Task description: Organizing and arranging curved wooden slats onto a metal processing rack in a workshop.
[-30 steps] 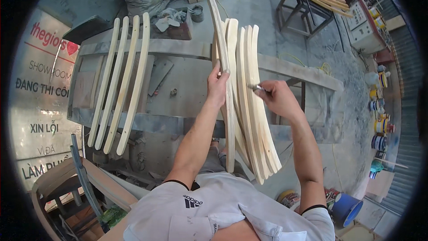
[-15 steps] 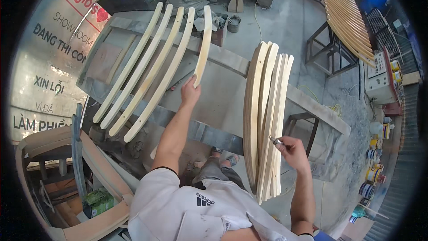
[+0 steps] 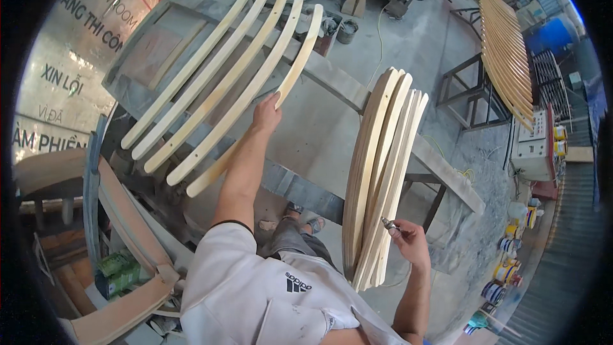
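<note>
On the tabltop's far left side, the left hand (image 3: 267, 114) now holds a curved slat (image 3: 288, 75) and lays it down beside four other slats (image 3: 211, 70). Half a second ago this slat was lifted up, with its near end in the air. Now it lies flat on the grey tabletop (image 3: 325, 121), just to the right of the row, so five slats sit side by side. Its far end points away, like the others. The fingers are closed round the slat near its middle. The left arm is stretched far out and up, nearly straight.

To the right, the stack (image 3: 378, 172) of slats stands on end and leans on the tabletop's near edge, much as it did before. The right hand (image 3: 408, 243) is near the bottom of the stack, just beside it, a bit lower than before. It is curled round a small metal tool (image 3: 387, 222), gripped between thumb and fingers. The right arm is bent and stays close to the body.
</note>
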The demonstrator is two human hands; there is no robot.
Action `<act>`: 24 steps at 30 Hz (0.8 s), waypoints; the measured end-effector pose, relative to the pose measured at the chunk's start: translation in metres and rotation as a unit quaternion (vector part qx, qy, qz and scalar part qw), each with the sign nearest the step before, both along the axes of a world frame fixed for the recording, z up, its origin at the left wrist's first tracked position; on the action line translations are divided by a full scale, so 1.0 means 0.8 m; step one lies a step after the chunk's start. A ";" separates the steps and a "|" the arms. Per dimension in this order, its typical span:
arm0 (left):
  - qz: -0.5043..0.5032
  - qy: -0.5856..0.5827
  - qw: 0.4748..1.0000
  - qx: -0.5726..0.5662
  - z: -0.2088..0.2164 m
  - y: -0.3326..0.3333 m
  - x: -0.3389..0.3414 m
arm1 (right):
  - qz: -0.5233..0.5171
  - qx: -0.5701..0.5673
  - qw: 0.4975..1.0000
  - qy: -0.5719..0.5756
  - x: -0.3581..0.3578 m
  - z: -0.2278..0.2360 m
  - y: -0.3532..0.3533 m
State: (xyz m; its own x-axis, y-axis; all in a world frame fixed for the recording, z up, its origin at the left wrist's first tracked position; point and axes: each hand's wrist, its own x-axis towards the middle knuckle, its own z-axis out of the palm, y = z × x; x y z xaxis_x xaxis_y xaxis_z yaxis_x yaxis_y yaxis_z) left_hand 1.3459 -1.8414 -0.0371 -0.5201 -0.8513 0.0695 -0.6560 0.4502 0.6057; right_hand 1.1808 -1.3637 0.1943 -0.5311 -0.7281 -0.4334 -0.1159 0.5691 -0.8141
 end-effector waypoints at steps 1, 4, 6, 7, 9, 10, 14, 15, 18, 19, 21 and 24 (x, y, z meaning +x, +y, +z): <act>0.002 0.008 1.000 -0.019 -0.001 -0.007 0.003 | 0.004 0.009 1.000 -0.013 0.000 0.001 -0.001; 0.005 0.085 0.996 -0.021 -0.022 -0.008 0.001 | 0.003 0.024 1.000 -0.006 0.009 0.002 -0.005; 0.012 0.047 0.999 0.015 0.005 0.007 -0.012 | -0.004 0.010 0.999 -0.032 0.015 0.001 -0.004; 0.020 0.032 0.999 0.014 0.004 0.010 -0.005 | -0.006 0.001 0.999 -0.043 0.019 0.002 -0.004; 0.027 0.012 1.000 0.007 0.005 0.008 0.001 | 0.012 -0.003 0.999 -0.045 0.020 0.000 -0.006; 0.031 0.008 0.999 0.006 0.004 0.006 0.002 | 0.013 0.006 0.999 -0.040 0.019 0.000 -0.006; 0.016 0.015 1.000 0.005 -0.004 0.000 0.002 | 0.012 0.035 0.999 -0.001 0.024 0.005 -0.011; 0.003 0.021 1.000 0.006 -0.005 -0.003 0.005 | 0.062 0.026 0.997 0.036 0.020 0.006 -0.016; 0.011 -0.078 0.987 -0.143 0.058 0.045 -0.023 | 0.173 0.069 0.973 0.136 0.009 0.020 -0.021; 0.024 -0.016 0.982 -0.188 0.066 0.074 -0.032 | 0.227 0.104 0.954 0.165 0.005 0.028 -0.031; -0.016 0.060 0.998 -0.017 0.014 0.146 -0.064 | 0.275 0.079 0.939 0.191 0.002 0.032 -0.036; -0.081 0.106 0.932 0.336 -0.003 0.302 -0.119 | 0.278 0.124 0.921 0.245 -0.020 0.031 -0.038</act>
